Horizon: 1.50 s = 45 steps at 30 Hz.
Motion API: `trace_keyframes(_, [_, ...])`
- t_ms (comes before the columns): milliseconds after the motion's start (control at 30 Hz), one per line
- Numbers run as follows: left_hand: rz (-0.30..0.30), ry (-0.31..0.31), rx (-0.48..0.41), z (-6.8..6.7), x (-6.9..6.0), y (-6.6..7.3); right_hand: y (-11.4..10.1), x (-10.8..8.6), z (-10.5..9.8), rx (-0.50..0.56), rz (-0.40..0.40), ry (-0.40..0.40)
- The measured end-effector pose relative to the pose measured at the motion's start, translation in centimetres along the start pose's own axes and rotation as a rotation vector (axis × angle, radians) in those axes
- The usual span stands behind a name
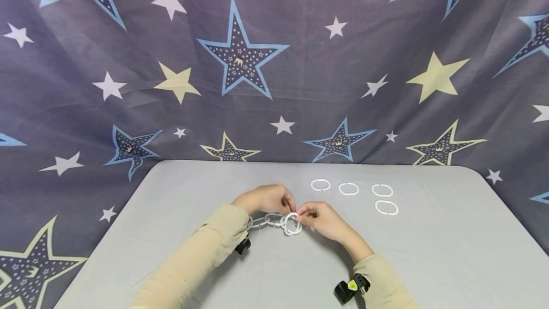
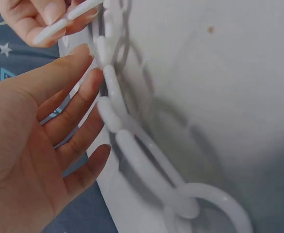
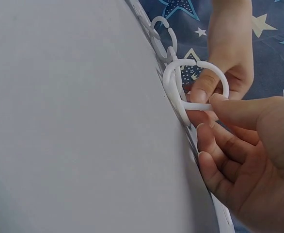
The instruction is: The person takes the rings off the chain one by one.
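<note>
My right hand (image 1: 322, 221) pinches a white plastic C-shaped chain link (image 3: 168, 80) between thumb and finger. The link stands upright, and a small gap shows in its rim. Close by on the left, my left hand (image 2: 45, 126) has its fingers extended and loosely bent, with the fingertips beside the joined links. No grip of the left hand on a link is visible. A chain of several white links (image 1: 259, 222) trails left from the held link, partly hidden behind the left sleeve.
Several loose white oval links lie apart at the back right of the grey table (image 1: 429, 252); one is the front link (image 1: 387, 201). A star-patterned cloth (image 1: 300, 85) hangs behind the table's far edge. Black cameras are strapped at both wrists.
</note>
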State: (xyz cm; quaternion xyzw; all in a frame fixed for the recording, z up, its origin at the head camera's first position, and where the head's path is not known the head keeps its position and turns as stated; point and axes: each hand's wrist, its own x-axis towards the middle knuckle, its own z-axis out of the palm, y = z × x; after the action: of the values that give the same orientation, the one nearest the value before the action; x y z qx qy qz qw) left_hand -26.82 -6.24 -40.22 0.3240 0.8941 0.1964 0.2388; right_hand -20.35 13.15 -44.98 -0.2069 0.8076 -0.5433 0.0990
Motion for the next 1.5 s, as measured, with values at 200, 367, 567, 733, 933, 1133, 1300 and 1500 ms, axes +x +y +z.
trace_keyframes(200, [-0.005,0.012,0.024,0.6,-0.2,-0.1,-0.1,-0.1,-0.1,0.000,-0.002,-0.006])
trace_keyframes(367, [-0.020,0.032,0.063,1.1,-0.2,0.0,0.1,0.0,-0.1,-0.021,0.000,-0.008])
trace_keyframes(567, [-0.025,0.063,0.110,1.4,-0.2,-0.1,0.3,0.0,0.1,-0.003,0.000,-0.012])
trace_keyframes(733, [-0.025,0.072,0.137,1.5,-0.1,-0.2,0.2,0.0,0.1,-0.011,-0.023,-0.006])
trace_keyframes(933, [-0.008,0.096,0.156,1.5,-0.5,0.0,0.2,0.1,0.3,-0.020,-0.040,-0.006])
trace_keyframes(1133, [0.000,0.129,0.152,1.5,-0.9,0.0,0.1,0.2,0.4,-0.043,-0.048,-0.002])
trace_keyframes(1300, [0.003,0.155,0.118,1.5,-1.2,-0.3,0.0,0.1,0.3,-0.068,-0.068,0.017])
trace_keyframes(1500, [-0.008,0.179,0.054,1.4,-1.9,-0.5,-0.3,0.0,0.1,-0.101,-0.093,0.045])
